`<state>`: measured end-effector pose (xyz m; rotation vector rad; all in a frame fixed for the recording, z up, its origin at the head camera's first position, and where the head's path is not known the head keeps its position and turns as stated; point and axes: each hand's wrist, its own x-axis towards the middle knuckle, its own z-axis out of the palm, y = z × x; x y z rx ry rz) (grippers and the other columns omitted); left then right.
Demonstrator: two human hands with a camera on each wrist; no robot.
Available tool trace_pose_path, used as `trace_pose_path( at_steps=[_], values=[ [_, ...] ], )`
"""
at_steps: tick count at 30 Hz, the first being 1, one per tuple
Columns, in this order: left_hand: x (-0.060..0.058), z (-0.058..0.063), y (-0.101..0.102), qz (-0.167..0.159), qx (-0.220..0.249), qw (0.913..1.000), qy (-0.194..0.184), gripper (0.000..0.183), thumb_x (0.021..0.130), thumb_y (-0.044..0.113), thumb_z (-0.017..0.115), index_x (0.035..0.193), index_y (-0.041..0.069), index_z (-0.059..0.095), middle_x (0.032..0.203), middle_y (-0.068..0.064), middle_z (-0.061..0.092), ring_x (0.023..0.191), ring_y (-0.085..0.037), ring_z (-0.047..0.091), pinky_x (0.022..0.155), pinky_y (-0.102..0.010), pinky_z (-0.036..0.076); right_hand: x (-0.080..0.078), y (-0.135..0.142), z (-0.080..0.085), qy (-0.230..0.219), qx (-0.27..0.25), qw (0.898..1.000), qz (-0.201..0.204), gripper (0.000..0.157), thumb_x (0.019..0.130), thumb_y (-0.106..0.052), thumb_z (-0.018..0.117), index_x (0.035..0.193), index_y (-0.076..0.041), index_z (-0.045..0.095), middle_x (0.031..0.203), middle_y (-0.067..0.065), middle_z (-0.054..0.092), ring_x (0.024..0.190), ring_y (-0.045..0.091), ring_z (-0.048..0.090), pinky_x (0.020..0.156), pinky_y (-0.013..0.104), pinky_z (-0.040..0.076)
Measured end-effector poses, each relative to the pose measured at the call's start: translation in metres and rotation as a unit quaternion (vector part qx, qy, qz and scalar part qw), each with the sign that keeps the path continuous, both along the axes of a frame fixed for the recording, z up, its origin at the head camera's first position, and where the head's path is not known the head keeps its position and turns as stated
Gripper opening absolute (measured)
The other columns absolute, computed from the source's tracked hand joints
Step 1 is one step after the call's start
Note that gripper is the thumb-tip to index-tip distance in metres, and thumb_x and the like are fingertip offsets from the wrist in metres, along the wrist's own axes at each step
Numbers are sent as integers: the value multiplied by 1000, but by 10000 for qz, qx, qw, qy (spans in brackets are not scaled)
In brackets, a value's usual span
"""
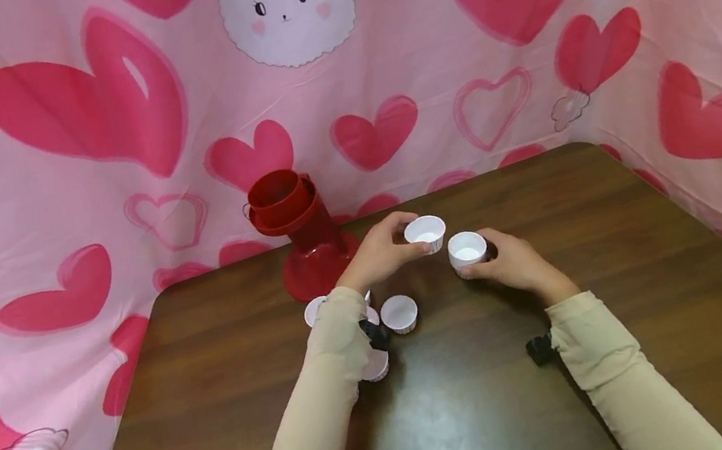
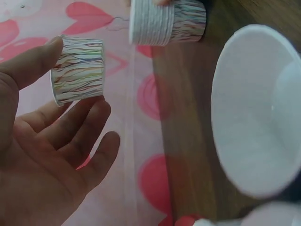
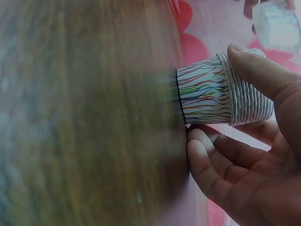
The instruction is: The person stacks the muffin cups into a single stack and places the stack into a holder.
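My left hand [image 1: 383,251] pinches a single white paper baking cup [image 1: 427,236] by its side, thumb opposite the fingers, the mouth facing up. Wavy coloured lines run over the cup's outside [image 2: 80,70] in the left wrist view. Just to the right, my right hand [image 1: 516,261] grips a stack of nested paper baking cups [image 1: 467,249]. Their many rims sit close together at the top of the stack [image 3: 207,92], whose base is at the tabletop. A small gap separates the single cup from the stack.
A loose baking cup [image 1: 399,316] stands on the brown wooden table [image 1: 476,397]. More cups [image 1: 375,366] lie partly hidden under my left forearm. Behind them stands a red pedestal-like object [image 1: 317,260] with a round open top. A pink heart-patterned cloth [image 1: 417,48] hangs behind the table.
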<state>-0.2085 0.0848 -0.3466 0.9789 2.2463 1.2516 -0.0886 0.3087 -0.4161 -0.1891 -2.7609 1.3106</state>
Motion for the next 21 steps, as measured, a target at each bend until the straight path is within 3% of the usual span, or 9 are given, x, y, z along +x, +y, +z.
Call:
trace_pose_path(
  at_steps=[11, 21],
  values=[
    [1, -15, 28, -271, -129, 9993, -200, 53, 88, 20, 80, 133, 6, 57, 119, -9, 65, 110, -24, 60, 90, -33, 50, 0, -1, 1, -48, 16, 10000, 30, 66, 83, -32, 85, 133, -1, 55, 124, 22, 63, 112, 40, 58, 97, 59, 43],
    [10, -18, 47, -437, 44, 9983, -390, 48, 88, 18, 80, 130, 7, 60, 116, -5, 65, 108, -20, 60, 89, -30, 51, 0, 0, 1, -50, 32, 10000, 16, 73, 84, -32, 84, 138, 3, 51, 127, 26, 61, 113, 42, 57, 98, 60, 43]
  ],
)
